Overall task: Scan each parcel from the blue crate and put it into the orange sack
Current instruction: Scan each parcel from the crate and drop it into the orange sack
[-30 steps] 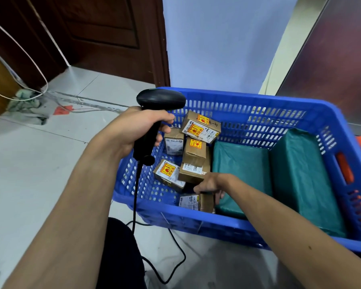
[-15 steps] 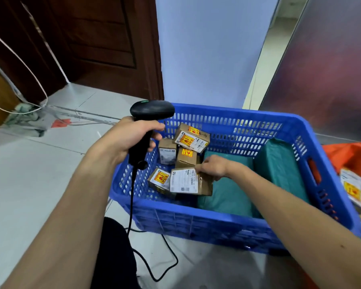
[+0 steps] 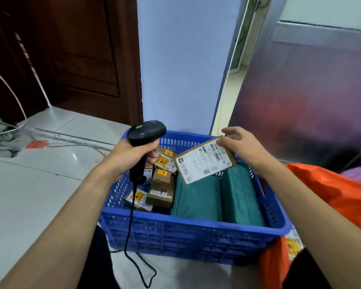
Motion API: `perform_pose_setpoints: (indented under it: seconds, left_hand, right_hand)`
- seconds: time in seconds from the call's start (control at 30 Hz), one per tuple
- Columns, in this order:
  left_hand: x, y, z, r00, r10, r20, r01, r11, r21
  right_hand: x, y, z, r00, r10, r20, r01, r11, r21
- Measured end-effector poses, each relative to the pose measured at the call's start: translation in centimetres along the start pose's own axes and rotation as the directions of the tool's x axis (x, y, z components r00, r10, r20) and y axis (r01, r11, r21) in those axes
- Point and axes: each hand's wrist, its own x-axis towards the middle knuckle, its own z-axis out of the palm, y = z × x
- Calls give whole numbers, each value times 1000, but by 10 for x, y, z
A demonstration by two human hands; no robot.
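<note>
Left arm: reaching forward from the lower left, forearm bare.
Left hand (image 3: 131,156): closing in a fist around the handle of the scanner (image 3: 144,140), thumb side up, fingers wrapping the grip.
Right arm: reaching forward from the lower right, forearm bare, wrist bending inward.
Right hand (image 3: 241,142): pinching the upper right edge of the parcel (image 3: 204,161), fingers spreading above it, holding it tilted, label side to the camera.
</note>
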Motion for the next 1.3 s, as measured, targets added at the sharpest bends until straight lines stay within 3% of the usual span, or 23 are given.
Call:
perform_pose_setpoints:
  seconds: [0.07, 0.17, 0.4, 0.6, 0.83, 1.0, 1.1, 1.2, 1.3]
  left_hand:
    - [-8, 1, 16, 998, 43, 39, -43, 999, -12]
    - [-22, 3, 47, 994, 84, 68, -83, 996, -10]
    - [-41, 0, 93, 990, 33, 139, -18, 994, -104]
    - [-38, -13, 106, 977, -95, 189, 99, 995, -10]
    - [-32, -19, 112, 964, -128, 232, 132, 991, -5]
    - [-29, -11, 110, 985, -113, 132, 121, 991, -56]
    - [-25, -9, 109, 991, -125, 35, 129, 981, -148]
    - [-27, -5, 108, 990, -144, 12, 141, 947, -288]
    - [-29, 0, 107, 985, -174, 14, 170, 932, -320]
  right_hand:
    - [-15, 1, -5, 1000, -14, -16, 15, 997, 78]
    - [-33, 11, -7, 999, -29, 28, 28, 999, 31]
    - [-52, 24, -10, 980, -11, 200, 5, 1000, 30]
    - [-45, 28, -12, 993, -3, 121, -18, 985, 170]
    - [-41, 30, -14, 996, 22, 92, -43, 971, 237]
    - [-30, 25, -6, 991, 133, -33, -104, 886, 453]
    - [-30, 27, 2, 989, 106, 98, -142, 846, 515]
    - [-39, 28, 13, 942, 95, 322, -234, 874, 427]
    - [-38, 26, 18, 908, 77, 411, -245, 894, 375]
